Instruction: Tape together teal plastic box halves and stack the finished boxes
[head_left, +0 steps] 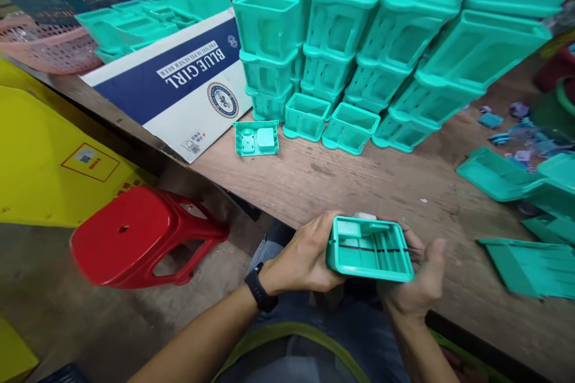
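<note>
Teal tray [369,249], a small slotted plastic moulding with a dark line across its ribs, was held over the person's lap, just off the near edge of the counter [341,182]. Both hands were clamped on it: the left hand [305,260] gripped its left end, thumb on the rim, and the right hand [420,278] cupped its right end from beneath. The step in hand looked like inspecting or fitting this one piece, its open face turned up toward the camera. A likely next move would call for a steady two-handed grip while the piece was turned or set down. Beyond the tray, at the far side of the counter, stood stacked teal bins [359,42]; one small fitted part [256,137] lay to their left, beside a cardboard box [179,81]. A red stool [139,236] stood left of the tray, off the counter.
</note>
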### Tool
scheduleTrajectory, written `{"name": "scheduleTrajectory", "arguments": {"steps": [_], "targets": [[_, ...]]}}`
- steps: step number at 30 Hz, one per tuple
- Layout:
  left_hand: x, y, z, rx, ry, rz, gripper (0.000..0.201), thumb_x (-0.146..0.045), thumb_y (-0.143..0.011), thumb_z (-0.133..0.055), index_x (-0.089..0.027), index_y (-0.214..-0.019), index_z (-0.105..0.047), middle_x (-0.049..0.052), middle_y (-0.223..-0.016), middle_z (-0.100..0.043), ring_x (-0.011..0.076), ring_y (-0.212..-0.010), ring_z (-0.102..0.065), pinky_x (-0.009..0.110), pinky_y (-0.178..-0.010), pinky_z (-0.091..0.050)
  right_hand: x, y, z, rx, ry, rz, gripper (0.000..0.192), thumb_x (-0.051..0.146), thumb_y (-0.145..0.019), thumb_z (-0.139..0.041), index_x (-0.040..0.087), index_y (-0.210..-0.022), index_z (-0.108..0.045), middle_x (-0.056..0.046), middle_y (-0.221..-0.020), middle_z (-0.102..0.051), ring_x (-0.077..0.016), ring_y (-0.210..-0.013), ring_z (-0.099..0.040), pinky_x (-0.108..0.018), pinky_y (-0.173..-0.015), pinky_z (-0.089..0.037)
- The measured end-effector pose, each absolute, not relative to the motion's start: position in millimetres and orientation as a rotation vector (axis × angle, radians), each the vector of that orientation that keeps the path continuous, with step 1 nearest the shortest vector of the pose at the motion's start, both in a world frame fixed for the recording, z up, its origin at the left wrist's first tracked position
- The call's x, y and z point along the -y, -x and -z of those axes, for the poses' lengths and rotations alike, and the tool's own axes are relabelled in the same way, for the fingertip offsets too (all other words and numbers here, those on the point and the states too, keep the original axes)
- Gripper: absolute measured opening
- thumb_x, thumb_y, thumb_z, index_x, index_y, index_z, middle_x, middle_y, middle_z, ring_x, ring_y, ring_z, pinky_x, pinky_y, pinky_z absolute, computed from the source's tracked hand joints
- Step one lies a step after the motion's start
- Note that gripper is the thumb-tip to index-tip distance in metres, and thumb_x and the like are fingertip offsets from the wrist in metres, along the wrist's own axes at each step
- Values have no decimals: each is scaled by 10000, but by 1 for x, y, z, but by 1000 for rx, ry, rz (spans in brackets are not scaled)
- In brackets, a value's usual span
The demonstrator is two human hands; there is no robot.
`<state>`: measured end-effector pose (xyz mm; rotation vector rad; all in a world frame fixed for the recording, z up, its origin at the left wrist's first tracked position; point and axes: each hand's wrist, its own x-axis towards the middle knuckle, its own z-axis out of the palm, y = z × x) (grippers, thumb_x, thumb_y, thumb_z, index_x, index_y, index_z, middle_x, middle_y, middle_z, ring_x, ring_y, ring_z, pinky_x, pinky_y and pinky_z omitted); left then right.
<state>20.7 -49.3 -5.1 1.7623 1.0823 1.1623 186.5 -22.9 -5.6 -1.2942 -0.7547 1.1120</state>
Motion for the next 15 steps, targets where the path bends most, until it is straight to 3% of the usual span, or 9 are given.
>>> {"name": "scheduleTrajectory", "arguments": {"steps": [9, 15], "targets": [[54, -20, 6, -1092, -1719, -1140, 667, -257, -764, -755, -198, -1359, -462, 121, -1256, -653, 304, -1140, -673, 423, -987, -565, 21, -190, 5, 753, 1284, -1108, 634, 785, -833, -465, 207, -880, -720, -46, -742, -754, -303, -759, -728, -452, -729, -562], [54, -19, 17, -1170, -1750, -1148, 857, -387, -740, -871, -170, -1440, -426, 185, -1410, -607, 363, -1322, -599, 507, -1134, -504, 23, -192, 15, 857, 1237, -1075, 641, 738, -960, -339, 217, -947, -713, -70, -904, -791, -303, -889, -747, -437, -771, -558]]}}
